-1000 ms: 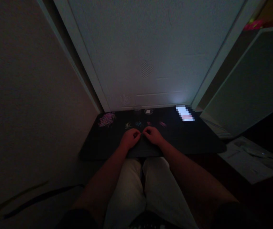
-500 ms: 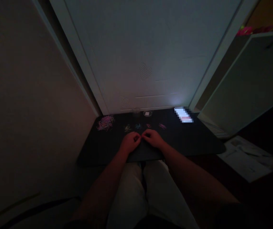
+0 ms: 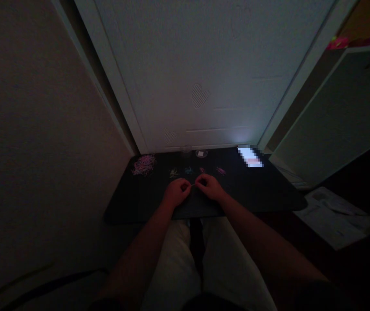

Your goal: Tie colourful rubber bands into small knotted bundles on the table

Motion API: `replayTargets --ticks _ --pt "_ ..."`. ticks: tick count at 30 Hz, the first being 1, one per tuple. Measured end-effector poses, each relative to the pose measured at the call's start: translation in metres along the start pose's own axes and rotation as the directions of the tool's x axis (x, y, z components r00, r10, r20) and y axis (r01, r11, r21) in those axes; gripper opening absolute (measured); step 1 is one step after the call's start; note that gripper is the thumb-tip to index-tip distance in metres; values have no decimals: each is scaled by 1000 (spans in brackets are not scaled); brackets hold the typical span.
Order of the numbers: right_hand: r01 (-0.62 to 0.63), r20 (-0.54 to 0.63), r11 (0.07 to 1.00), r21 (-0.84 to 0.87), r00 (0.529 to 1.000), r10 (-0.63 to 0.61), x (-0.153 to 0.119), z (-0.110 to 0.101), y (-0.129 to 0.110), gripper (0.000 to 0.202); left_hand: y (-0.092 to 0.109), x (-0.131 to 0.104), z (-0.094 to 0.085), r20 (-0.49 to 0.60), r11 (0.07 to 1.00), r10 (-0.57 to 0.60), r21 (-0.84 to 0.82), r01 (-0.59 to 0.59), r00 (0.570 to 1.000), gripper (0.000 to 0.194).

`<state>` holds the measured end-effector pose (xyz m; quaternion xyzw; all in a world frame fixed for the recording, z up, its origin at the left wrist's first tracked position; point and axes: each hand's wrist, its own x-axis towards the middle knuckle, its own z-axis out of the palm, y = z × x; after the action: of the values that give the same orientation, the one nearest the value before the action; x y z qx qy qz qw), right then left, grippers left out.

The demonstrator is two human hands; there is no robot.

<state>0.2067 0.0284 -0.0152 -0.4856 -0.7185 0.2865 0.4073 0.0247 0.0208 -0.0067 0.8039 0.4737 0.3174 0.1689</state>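
Observation:
A thin pale strand [image 3: 193, 185] runs between my fingertips; it is too small and dim to name more exactly. My left hand [image 3: 177, 192] pinches its left end, thumb against forefinger. On the other side my right hand [image 3: 209, 187] grips the right end in a similar pinch. Just beyond my hands lie small sorted heaps: a yellowish heap [image 3: 173, 172], a bluish heap [image 3: 188, 170], a pink heap [image 3: 202, 170] and a purple-pink heap [image 3: 220, 171]. At the far left is a larger mixed pile of thin coloured strands [image 3: 143, 165].
The dark table [image 3: 252, 190] stands against a pale door panel [image 3: 230, 77]. Along its back edge are a clear cup [image 3: 185, 151], a small round dish [image 3: 201, 153] and a lit phone [image 3: 250, 156]. Papers [image 3: 336, 218] lie lower right.
My hands have drawn slightly apart, and the pale strand now shows between the fingertips. The view has shifted a little, and my knees are wider apart.

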Motion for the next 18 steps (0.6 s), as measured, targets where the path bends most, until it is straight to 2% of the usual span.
replayTargets --ticks 5,18 --pt "93 69 994 -49 994 -90 -1 0 -3 7 2 0 0 39 1000 25 2 -25 999 12" --pt "72 27 996 -60 997 -71 -1 -2 -5 6 6 1 -3 15 999 -1 -34 1 1000 10"
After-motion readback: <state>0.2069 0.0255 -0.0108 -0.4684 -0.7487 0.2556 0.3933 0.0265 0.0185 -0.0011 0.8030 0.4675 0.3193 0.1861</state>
